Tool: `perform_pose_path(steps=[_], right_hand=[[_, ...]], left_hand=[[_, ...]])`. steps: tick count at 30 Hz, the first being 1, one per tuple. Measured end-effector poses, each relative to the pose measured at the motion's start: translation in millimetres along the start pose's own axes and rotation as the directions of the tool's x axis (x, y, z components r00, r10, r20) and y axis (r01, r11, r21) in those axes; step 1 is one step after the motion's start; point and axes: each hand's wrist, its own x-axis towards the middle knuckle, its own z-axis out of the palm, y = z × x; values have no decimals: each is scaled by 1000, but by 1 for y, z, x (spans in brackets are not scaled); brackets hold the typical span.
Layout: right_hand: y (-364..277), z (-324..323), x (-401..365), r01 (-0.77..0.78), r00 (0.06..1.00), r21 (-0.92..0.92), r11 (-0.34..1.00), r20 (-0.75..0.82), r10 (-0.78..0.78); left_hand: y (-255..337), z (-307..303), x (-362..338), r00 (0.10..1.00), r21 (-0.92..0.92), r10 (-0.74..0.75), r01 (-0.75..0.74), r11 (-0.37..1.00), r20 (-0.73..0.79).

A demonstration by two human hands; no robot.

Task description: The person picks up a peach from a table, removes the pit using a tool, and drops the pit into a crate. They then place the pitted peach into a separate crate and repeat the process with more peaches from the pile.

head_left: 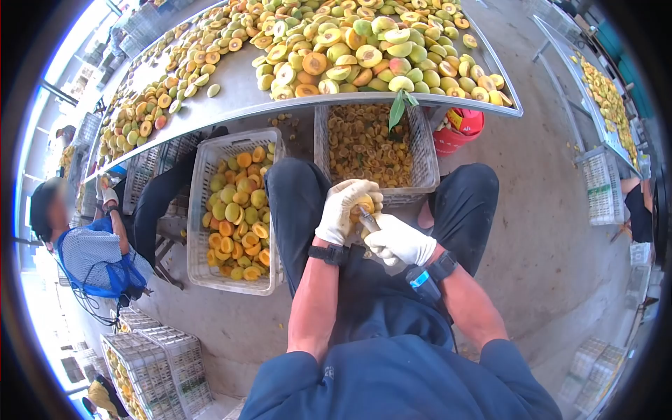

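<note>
My left hand (348, 210), in a white glove, is closed around a peach half (365, 204) with orange flesh, held above my lap. My right hand (402, 239), gloved too, grips a small metal hand tool (369, 222). The tool's end meets the cut face of the fruit, so its tip is hidden. Between my knees stands a crate (428, 150) holding many brownish scooped-out pieces. Beside my left knee, another crate (194, 234) is partly filled with hollowed peach halves (240, 203).
A metal table (231, 82) in front carries heaps of cut peaches (350, 52). A green leafy sprig (399, 108) hangs over its edge. A red bucket (456, 129) stands under the table. Another person (105, 245) sits at left, near stacked crates (157, 367). A second fruit table (588, 77) is at right.
</note>
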Motion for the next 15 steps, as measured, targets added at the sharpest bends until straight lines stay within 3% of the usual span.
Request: perform_pose_path(steps=[1,3,4,5,8,11,13,14,15], right_hand=[[0,1,0,3,1000,1,1000,1,-3],[-3,4,2,10,998,367,930,55,-33],[-7,6,3,27,997,372,928,55,-51],[-10,7,3,30,997,369,929,58,-56],[-13,9,6,33,998,412,911,29,-49],[-8,10,8,64,997,321,945,-50,-51],[-2,14,12,63,959,-241,969,-256,-126],[19,2,25,194,910,-458,867,-245,-333],[23,0,29,194,910,-457,868,-248,-333]], left_hand=[[-1,0,0,1000,3,1,-1,1000,1],[-1,5,1,984,-278,178,-167,946,15],[-1,12,-5,973,-321,227,-224,920,-26],[-4,11,-5,972,-318,233,-229,920,-25],[-8,12,-7,939,-78,340,-343,936,-50],[-14,5,-5,943,29,324,-323,946,-71],[-20,4,0,942,50,326,-323,945,-83],[-23,2,3,928,118,365,-354,928,-82],[-25,0,5,912,188,404,-384,904,-78]])
